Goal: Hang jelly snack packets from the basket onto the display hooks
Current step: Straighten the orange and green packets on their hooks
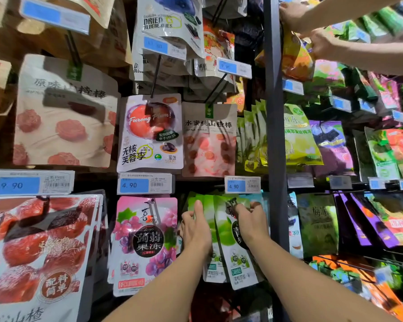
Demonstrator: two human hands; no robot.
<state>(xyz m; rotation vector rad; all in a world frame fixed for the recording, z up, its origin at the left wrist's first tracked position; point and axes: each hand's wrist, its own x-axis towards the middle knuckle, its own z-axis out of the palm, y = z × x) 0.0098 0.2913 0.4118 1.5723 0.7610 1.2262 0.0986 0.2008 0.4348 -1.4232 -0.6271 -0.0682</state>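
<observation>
Several green jelly snack packets (226, 231) hang on a display hook (232, 201) in the lower middle of the rack. My left hand (196, 228) rests against the left side of the stack, its index finger straight up along the packets. My right hand (251, 223) pinches the top of the front green packet just beside the hook. A pink grape jelly packet (144, 245) hangs on the neighbouring hook to the left. The basket is out of view.
Price tags (242, 185) sit just above the green packets. A grey upright post (276, 135) divides the rack to the right. Another person's hands (312, 31) handle packets at the upper right. Dried-fruit bags fill the hooks above and to the left.
</observation>
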